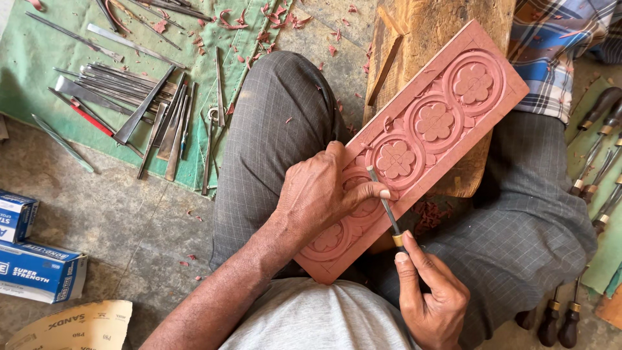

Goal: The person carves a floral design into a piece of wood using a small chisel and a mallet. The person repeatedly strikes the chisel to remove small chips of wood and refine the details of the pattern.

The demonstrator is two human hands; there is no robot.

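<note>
Three packages lie on the grey floor at the left side. A small blue and white box (16,216) sits at the left edge, partly cut off by the picture. Just nearer lies a longer flat box (40,270), blue on top with white letters and a white end. Both boxes are shaped like bricks. Nearest of all, at the bottom left corner, is a tan sheet of sandpaper (74,326) with dark print on its back and one curved corner. No signs or screens can be seen
</note>
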